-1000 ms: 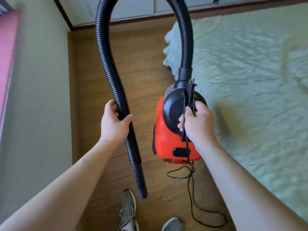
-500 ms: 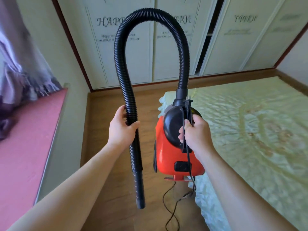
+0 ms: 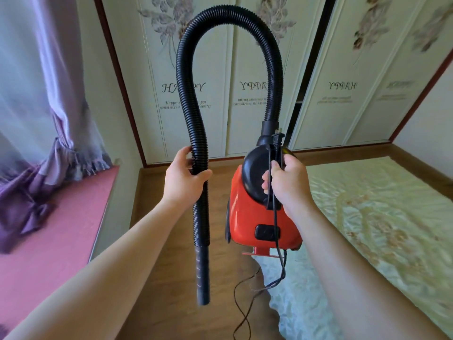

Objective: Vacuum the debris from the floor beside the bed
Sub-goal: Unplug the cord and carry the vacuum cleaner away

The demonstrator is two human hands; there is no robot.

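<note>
A small red and black vacuum cleaner (image 3: 247,212) hangs in the air above the wooden floor (image 3: 157,303). My right hand (image 3: 286,182) grips its black carry handle together with the power cord (image 3: 277,241). A black ribbed hose (image 3: 186,77) arches up from the vacuum's top and comes down on the left. My left hand (image 3: 183,177) grips the hose just above its smooth nozzle (image 3: 203,276), which points down at the floor. No debris shows on the visible floor.
A bed (image 3: 382,231) with a pale green quilted cover fills the right. A pink window ledge (image 3: 49,229) and purple curtain (image 3: 36,119) stand at the left. White wardrobe doors (image 3: 326,69) close off the far end. The cord trails down to the floor strip between them.
The view has tilted up from the floor to the wardrobe doors and curtain. Both hands keep the same grips; vacuum and hose sit higher, relative to the floor.
</note>
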